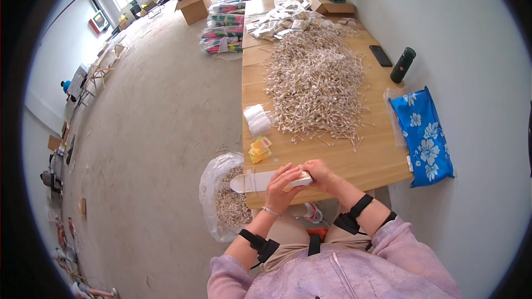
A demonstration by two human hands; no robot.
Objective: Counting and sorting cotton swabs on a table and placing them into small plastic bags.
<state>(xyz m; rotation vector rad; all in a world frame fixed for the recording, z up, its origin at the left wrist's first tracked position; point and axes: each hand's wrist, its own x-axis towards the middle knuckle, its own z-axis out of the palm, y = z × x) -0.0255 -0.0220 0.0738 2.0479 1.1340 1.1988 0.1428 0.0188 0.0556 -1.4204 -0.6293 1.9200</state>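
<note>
Close to the near edge of the table, my left hand and my right hand meet around a small white pack. Fingers of both hands close on it, and they hide part of its shape. Under my left hand lies a flat white strip with a rounded end that reaches past the table's left edge. A few cotton swabs lie across the strip. Beyond my hands spreads a big heap of loose cotton swabs. Yellow cards and a stack of small clear-looking white bags sit to the left.
A see-through plastic bag of swabs stands below the table's left edge. Filled packs pile up at the far end, near an open carton. On the right are a phone, a dark bottle and a blue flowered bag.
</note>
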